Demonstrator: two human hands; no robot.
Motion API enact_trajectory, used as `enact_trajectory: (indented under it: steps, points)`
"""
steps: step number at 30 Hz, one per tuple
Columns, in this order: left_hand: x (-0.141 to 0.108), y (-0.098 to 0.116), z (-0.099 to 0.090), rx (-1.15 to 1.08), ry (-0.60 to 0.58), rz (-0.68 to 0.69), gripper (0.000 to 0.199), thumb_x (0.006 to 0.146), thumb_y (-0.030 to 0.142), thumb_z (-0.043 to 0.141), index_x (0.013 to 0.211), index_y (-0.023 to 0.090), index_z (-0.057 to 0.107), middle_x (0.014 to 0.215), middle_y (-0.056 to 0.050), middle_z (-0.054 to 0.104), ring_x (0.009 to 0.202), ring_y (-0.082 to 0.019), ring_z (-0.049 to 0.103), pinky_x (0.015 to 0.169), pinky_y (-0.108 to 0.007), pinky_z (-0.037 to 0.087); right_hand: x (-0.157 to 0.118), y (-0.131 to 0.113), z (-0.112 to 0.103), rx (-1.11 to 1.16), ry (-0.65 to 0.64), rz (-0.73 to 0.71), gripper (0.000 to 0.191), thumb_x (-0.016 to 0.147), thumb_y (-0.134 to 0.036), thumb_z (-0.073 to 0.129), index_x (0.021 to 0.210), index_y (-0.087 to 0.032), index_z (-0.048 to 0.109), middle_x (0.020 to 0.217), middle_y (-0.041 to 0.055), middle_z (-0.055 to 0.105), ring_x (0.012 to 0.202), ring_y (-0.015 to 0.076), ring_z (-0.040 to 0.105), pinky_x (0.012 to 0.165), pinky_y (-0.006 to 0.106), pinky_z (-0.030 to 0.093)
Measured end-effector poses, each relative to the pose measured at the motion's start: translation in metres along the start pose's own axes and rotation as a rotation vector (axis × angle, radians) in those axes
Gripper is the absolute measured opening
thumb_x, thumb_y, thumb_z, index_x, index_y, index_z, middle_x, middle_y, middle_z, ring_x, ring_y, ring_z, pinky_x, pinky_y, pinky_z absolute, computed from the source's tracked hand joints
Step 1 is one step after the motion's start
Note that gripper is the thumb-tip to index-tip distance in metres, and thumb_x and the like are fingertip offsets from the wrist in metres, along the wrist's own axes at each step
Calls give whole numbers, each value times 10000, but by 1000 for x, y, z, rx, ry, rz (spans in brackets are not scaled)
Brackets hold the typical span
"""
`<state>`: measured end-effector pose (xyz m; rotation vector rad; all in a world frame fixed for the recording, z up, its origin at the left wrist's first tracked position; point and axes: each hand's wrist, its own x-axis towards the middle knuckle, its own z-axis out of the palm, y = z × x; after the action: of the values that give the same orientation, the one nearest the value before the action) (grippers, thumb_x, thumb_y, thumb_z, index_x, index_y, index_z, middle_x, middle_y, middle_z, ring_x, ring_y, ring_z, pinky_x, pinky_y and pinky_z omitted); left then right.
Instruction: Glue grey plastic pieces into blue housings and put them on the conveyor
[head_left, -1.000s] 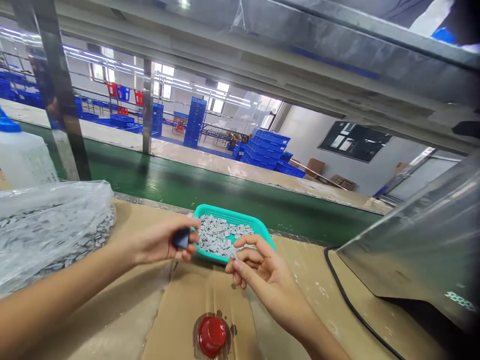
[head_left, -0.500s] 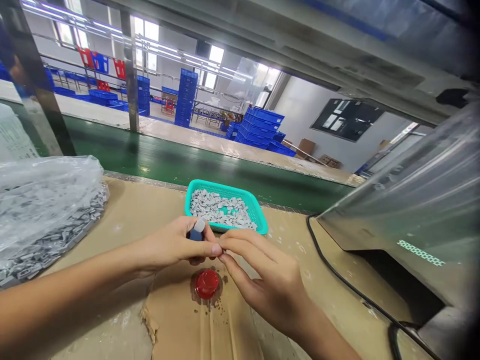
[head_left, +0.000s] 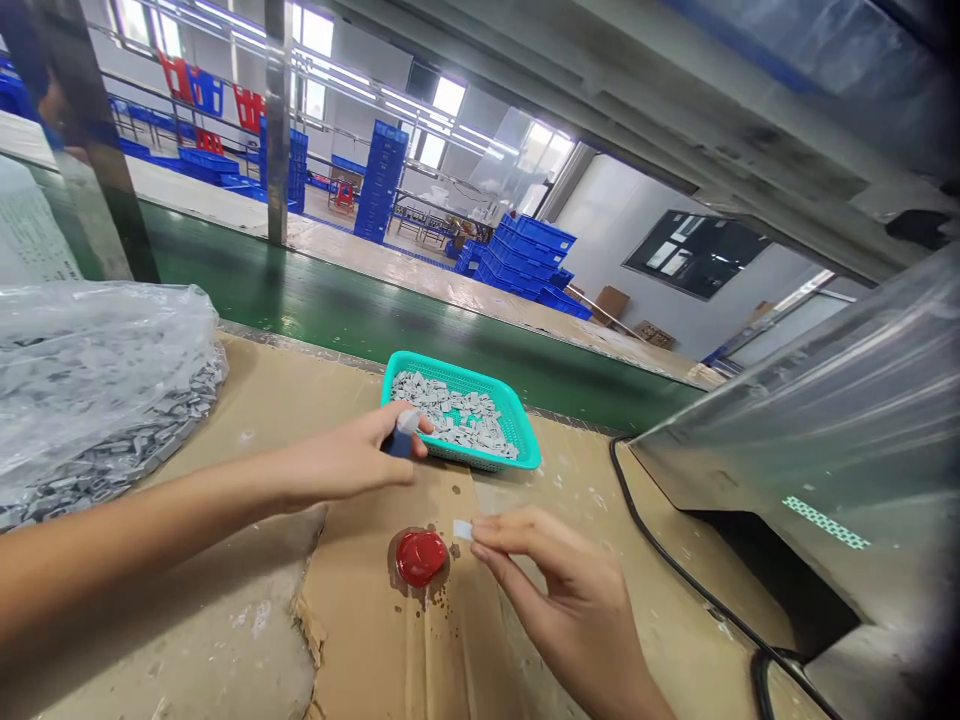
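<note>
My left hand [head_left: 352, 462] is wrapped round a dark blue object [head_left: 399, 442] with a light grey end, just in front of the turquoise basket [head_left: 529, 440]. Most of that object is hidden by the fingers. Thumb and forefinger of my right hand [head_left: 566, 575] pinch a small pale flat piece [head_left: 462, 529], held to the right of a small round red dish [head_left: 421, 558]. The dish looks wet and glossy and sits on cardboard, with a damp patch and drops around it. Many small grey plastic parts [head_left: 480, 432] lie in the basket.
At the left lies a clear plastic bag [head_left: 112, 320] full of grey parts. Behind the table runs a green conveyor belt [head_left: 337, 300]. A black cable [head_left: 675, 560] and a clear plastic curtain [head_left: 810, 430] are at the right. Blue crates [head_left: 525, 250] are stacked beyond.
My hands have come apart. The right hand has moved down and right with the pale piece, while the left has shifted slightly up, still around the dark blue object. The view has tilted slightly.
</note>
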<state>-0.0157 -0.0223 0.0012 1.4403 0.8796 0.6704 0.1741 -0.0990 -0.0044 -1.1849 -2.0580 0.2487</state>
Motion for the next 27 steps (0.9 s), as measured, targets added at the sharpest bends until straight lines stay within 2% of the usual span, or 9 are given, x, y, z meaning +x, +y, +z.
enact_trajectory:
  steps: [2, 5, 10, 15, 20, 27]
  points:
    - [2, 2, -6, -8, 38, -34, 322, 608, 104, 487, 915, 200, 499, 755, 19, 515, 704, -116, 464, 629, -228, 344, -9, 3, 6, 46, -21, 77, 126, 736, -105, 554, 747, -195, 641, 704, 47, 639, 661, 160, 604, 568, 255, 506]
    - [3, 2, -11, -14, -11, -15, 284, 625, 108, 469, 887, 198, 530, 676, 29, 490, 650, -108, 462, 642, -234, 362, -18, 3, 16, 77, -19, 115, 124, 739, -103, 547, 754, -181, 643, 711, 56, 631, 660, 159, 602, 571, 248, 500]
    - [5, -3, -11, -101, -115, 29, 290, 660, 160, 527, 945, 216, 533, 767, 16, 539, 748, -120, 526, 776, -281, 393, -22, 2, 24, 70, -23, 130, 129, 762, -118, 521, 759, -173, 637, 705, 58, 614, 646, 148, 586, 560, 246, 490]
    - [6, -2, -10, -191, -59, 25, 207, 663, 168, 562, 869, 173, 546, 893, -10, 520, 777, -105, 519, 791, -269, 403, -20, 4, 24, 54, -32, 108, 138, 770, -118, 507, 756, -173, 632, 699, 59, 609, 638, 146, 580, 551, 250, 488]
    - [8, -4, -11, -100, -64, 55, 171, 674, 199, 568, 843, 175, 558, 837, -8, 540, 787, -117, 501, 728, -251, 398, -21, 4, 24, 54, -38, 109, 153, 770, -116, 500, 750, -170, 641, 686, 59, 610, 639, 149, 586, 552, 248, 489]
    - [12, -10, -11, -96, -35, 81, 260, 627, 231, 626, 871, 174, 559, 787, -6, 564, 756, -127, 516, 712, -260, 394, -22, 5, 25, 32, -48, 76, 152, 759, -84, 502, 760, -161, 632, 695, 62, 606, 651, 147, 585, 565, 239, 489]
